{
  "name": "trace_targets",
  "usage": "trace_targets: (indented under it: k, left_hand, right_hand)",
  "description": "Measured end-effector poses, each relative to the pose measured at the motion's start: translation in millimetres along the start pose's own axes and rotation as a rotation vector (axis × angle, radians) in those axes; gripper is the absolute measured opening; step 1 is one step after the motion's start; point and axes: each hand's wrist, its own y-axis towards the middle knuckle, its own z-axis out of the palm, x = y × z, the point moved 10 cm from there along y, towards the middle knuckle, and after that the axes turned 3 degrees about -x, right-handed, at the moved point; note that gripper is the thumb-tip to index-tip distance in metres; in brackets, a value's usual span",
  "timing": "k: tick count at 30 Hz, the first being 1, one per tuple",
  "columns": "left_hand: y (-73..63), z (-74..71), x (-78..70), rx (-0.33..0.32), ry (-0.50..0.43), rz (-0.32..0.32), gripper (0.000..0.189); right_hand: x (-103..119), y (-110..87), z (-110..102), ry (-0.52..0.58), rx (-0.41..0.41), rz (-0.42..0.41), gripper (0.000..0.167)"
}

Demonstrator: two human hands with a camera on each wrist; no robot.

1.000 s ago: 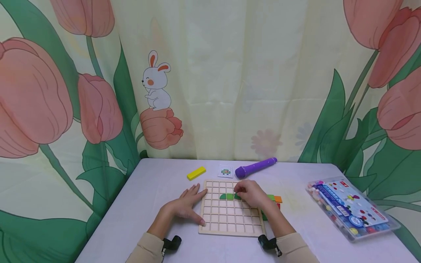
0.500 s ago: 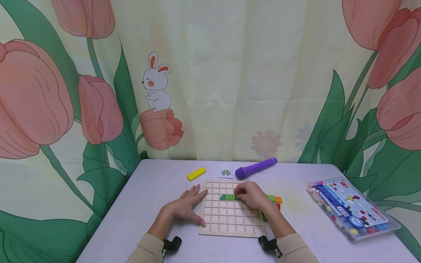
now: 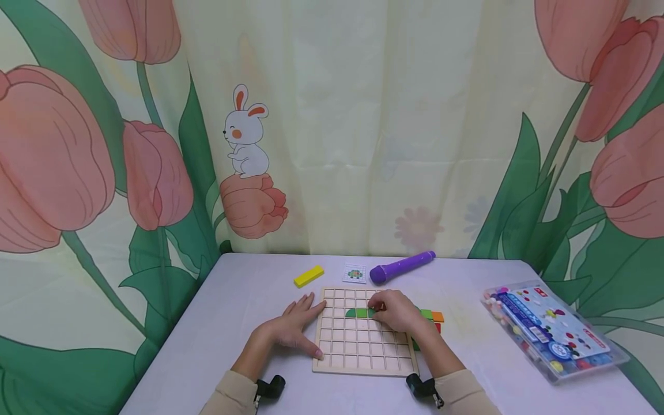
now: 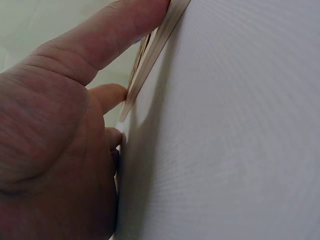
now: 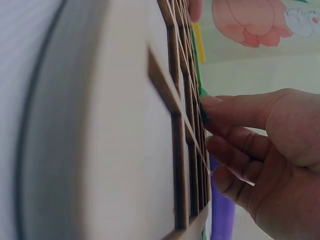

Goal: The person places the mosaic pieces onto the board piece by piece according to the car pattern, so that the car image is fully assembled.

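Observation:
A wooden grid board (image 3: pixel 358 367) lies on the table, its cells framed by thin wooden strips. My left hand (image 3: pixel 291 328) is spread at its left side, thumb and index fingertip resting on the edge, as the left wrist view also shows. A rounded dark green tile (image 3: pixel 350 313) and a lighter green square tile (image 3: pixel 361 313) sit side by side in an upper row. Just right of them, my right hand (image 3: pixel 396 311) pinches a dark green tile (image 5: pixel 204 104) between thumb and index finger, low against the grid. Its fingers hide most of that tile.
Green, orange (image 3: pixel 438 317) and red tiles lie right of the board, partly behind the right forearm. Beyond the board are a yellow block (image 3: pixel 308 276), a small pattern card (image 3: pixel 355 273) and a purple microphone-shaped stick (image 3: pixel 402 267). A clear case of colourful pieces (image 3: pixel 555 331) stands at right.

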Motion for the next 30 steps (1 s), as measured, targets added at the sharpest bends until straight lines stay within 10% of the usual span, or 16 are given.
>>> trace_targets:
  k: [14,30]
  left_hand:
    - [0.3,2.5,1.3,0.006,0.003,0.001,0.124]
    - [2.4,1.5,3.5,0.006,0.010,-0.001,0.123]
  right_hand:
    - [-1.8,-1.7,0.5,-0.015,0.027,-0.020,0.027]
    - [-18.7,-12.5,-45.9,0.101,-0.057,0.000,0.032]
